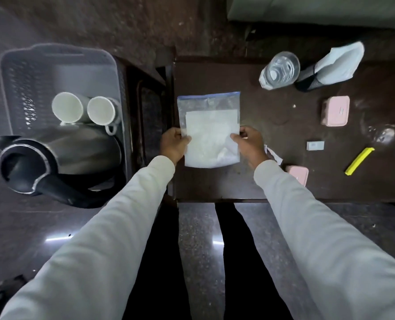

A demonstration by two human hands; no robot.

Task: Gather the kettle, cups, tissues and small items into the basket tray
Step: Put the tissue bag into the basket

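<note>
- The basket tray (18,72) stood to the left of the desk (272,181), already holding the kettle (76,153) lying at its near end and two white cups (67,107) on their sides beside each other just beyond it.
- The left hand (173,144) and the right hand (247,144) each pinched one side edge of a clear zip bag (211,132) with white tissues inside, thumbs on top; the bag was at the desk's left part, and whether it was resting there or just lifted could not be told.
- Judged from this, the heavy items were done and the tissues were the step in hand, not yet in the basket tray.
- Left on the desk, well apart from the basket tray: a pink box (335,110), a second pink box (298,174) partly behind the right sleeve, a small grey piece (315,145), a yellow clip (359,160), a clear glass (281,69) and a folded white cloth in a dark holder (334,64).
- The task looked roughly half complete, with the small items still to gather.
</note>
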